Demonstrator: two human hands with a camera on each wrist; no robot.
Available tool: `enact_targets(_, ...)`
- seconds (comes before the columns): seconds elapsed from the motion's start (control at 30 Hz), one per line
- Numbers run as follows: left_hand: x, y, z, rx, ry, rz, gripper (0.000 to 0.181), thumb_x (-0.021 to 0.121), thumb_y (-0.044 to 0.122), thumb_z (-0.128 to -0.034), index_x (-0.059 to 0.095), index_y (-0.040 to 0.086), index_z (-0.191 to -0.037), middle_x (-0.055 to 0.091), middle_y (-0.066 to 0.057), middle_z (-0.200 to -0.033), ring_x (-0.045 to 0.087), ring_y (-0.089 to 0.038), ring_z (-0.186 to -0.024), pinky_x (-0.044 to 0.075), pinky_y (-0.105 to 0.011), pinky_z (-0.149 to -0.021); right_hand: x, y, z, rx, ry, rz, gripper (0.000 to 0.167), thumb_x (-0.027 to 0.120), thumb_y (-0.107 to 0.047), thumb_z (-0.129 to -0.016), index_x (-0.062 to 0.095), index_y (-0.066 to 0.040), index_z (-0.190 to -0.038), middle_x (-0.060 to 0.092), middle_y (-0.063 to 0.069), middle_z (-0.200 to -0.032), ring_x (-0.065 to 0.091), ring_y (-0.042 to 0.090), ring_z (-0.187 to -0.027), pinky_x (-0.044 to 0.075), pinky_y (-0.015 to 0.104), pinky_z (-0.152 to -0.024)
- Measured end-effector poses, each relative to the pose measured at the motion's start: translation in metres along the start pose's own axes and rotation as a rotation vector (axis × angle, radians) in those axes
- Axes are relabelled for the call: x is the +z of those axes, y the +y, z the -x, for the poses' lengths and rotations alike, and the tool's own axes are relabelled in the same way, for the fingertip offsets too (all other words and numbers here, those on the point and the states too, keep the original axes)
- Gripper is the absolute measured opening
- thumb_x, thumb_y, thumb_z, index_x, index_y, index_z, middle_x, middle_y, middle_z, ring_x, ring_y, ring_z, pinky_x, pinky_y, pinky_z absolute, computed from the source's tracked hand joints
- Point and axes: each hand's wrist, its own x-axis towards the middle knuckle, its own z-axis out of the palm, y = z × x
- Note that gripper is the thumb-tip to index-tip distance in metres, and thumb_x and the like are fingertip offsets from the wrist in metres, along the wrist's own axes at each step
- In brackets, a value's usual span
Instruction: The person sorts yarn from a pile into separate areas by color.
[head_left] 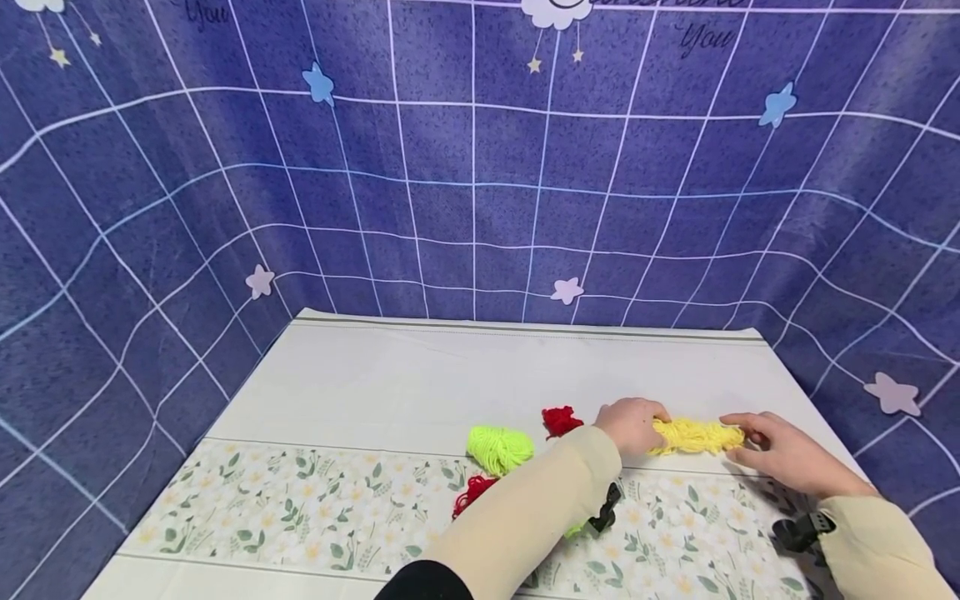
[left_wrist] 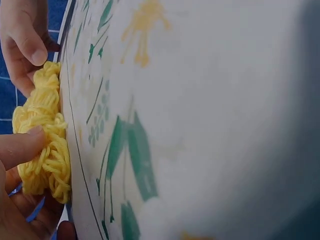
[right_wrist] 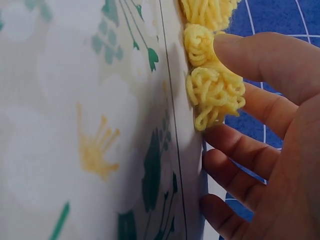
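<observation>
A curtain stands behind the far edge of the table and along its left and right edges. Toward the right edge lies a yarn bundle, the left hand at its left end, the right hand at its right end. Just left of the left hand is a yarn clump; left of that, slightly nearer the front, a yarn ball, with yarn loops before it, partly under the left sleeve in view
</observation>
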Motion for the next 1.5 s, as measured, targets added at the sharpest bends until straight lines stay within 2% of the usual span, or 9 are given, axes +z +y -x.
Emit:
enact_targets(0.23,-0.003,-0.005,0.008,0.045,-0.003,0.042,0.041,0.074,0.040,-0.0916,0.066,0.040,-0.131,0.060,0.021,-0.130,0.053,-0.011,-0.125,0.042,-0.036,-0.099,0.001,-0.001,-0.001,-0.006,-0.011,0.001,0.058,0.075,-0.033,-0.093,0.059,0.002,-0.136,0.051,0.005,-0.099,0.044,0.020,-0.086,0.035,0.030,-0.066)
enact_targets(0.4,-0.008,-0.006,0.016,0.103,-0.002,0.082,0.046,0.072,0.041,-0.0935,0.061,0.039,-0.138,0.057,0.020,-0.130,0.048,-0.009,-0.123,0.041,-0.034,-0.097,0.000,-0.002,0.002,-0.018,-0.006,0.005,0.058,0.075,-0.034,-0.093,0.059,0.001,-0.137,0.053,0.005,-0.099,0.045,0.019,-0.084,0.037,0.030,-0.066)
enact_targets(0.47,-0.012,-0.006,0.020,0.128,0.004,0.104,0.048,0.072,0.040,-0.0941,0.059,0.038,-0.140,0.056,0.019,-0.131,0.047,-0.008,-0.123,0.040,-0.034,-0.098,-0.001,-0.002,0.002,-0.019,0.005,0.016,0.059,0.075,-0.035,-0.093,0.059,0.000,-0.137,0.057,0.007,-0.105,0.050,0.020,-0.088,0.041,0.032,-0.068)
enact_targets(0.63,-0.023,-0.005,0.028,0.171,0.030,0.144,0.051,0.072,0.040,-0.0942,0.056,0.038,-0.142,0.055,0.018,-0.134,0.047,-0.007,-0.127,0.041,-0.033,-0.101,-0.004,-0.004,0.000,-0.033,0.037,0.028,0.059,0.075,-0.035,-0.093,0.058,0.001,-0.137,0.060,0.019,-0.121,0.059,0.035,-0.105,0.052,0.050,-0.081)
enact_targets(0.7,-0.027,-0.006,0.032,0.186,0.038,0.153,0.051,0.072,0.041,-0.0941,0.056,0.038,-0.143,0.055,0.018,-0.135,0.047,-0.007,-0.127,0.042,-0.032,-0.101,-0.006,-0.007,0.000,-0.043,0.043,0.013,0.059,0.075,-0.034,-0.093,0.057,0.001,-0.138,0.059,0.022,-0.126,0.058,0.041,-0.111,0.051,0.056,-0.085)
enact_targets(0.83,-0.036,-0.008,0.041,0.217,0.035,0.183,0.053,0.071,0.042,-0.0944,0.054,0.036,-0.144,0.056,0.015,-0.135,0.048,-0.005,-0.126,0.043,-0.028,-0.100,-0.009,-0.017,-0.001,-0.055,0.047,-0.021,0.060,0.072,-0.035,-0.096,0.054,-0.002,-0.142,0.055,0.024,-0.135,0.054,0.045,-0.117,0.049,0.060,-0.086)
enact_targets(1.13,-0.061,-0.017,0.066,0.291,-0.011,0.266,0.056,0.069,0.041,-0.0966,0.050,0.031,-0.148,0.055,0.014,-0.138,0.052,-0.001,-0.124,0.046,-0.021,-0.095,-0.009,-0.046,-0.009,-0.139,0.095,-0.018,0.055,0.071,-0.034,-0.096,0.057,-0.006,-0.141,0.059,0.016,-0.131,0.055,0.040,-0.115,0.047,0.061,-0.085)
enact_targets(1.33,-0.076,-0.027,0.085,0.321,-0.026,0.235,0.055,0.069,0.041,-0.0968,0.050,0.029,-0.148,0.055,0.011,-0.138,0.052,-0.001,-0.124,0.045,-0.021,-0.096,-0.004,-0.065,-0.013,-0.222,0.145,-0.004,0.048,0.074,-0.030,-0.095,0.061,-0.014,-0.138,0.061,0.005,-0.127,0.057,0.030,-0.112,0.048,0.056,-0.085)
enact_targets(1.5,-0.085,-0.042,0.101,0.344,-0.059,0.211,0.056,0.068,0.040,-0.0973,0.049,0.028,-0.149,0.054,0.011,-0.139,0.051,-0.004,-0.127,0.045,-0.023,-0.098,-0.001,-0.083,-0.012,-0.266,0.142,-0.010,0.046,0.075,-0.030,-0.094,0.062,-0.021,-0.137,0.061,-0.002,-0.126,0.056,0.025,-0.112,0.049,0.053,-0.084)
